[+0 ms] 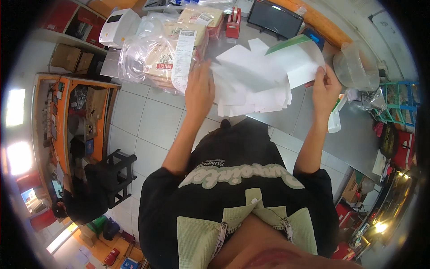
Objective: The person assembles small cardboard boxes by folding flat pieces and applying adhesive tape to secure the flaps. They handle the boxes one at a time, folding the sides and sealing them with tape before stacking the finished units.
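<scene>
A loose pile of white die-cut card blanks (253, 83) lies on the grey metal table in front of me, flaps sticking out at uneven angles. My left hand (200, 89) is beside the pile's left edge, fingers stretched out and slightly blurred. Just left of it, a long printed paper slip (183, 58) lies over plastic-wrapped brown paper packs (159, 56). At the pile's right, my right hand (326, 87) pinches the edge of a white card blank with a green patch (309, 60), its near part curving upward. Below that hand sits another white and green card piece (335, 117).
A white label printer (120, 28), red tape dispenser (233, 24) and dark screen (274, 20) stand along the back. A clear plastic container (357, 67) and blue-green rack (398, 101) are at right. Far left, a person in black (87, 197) is near a black stool (120, 175).
</scene>
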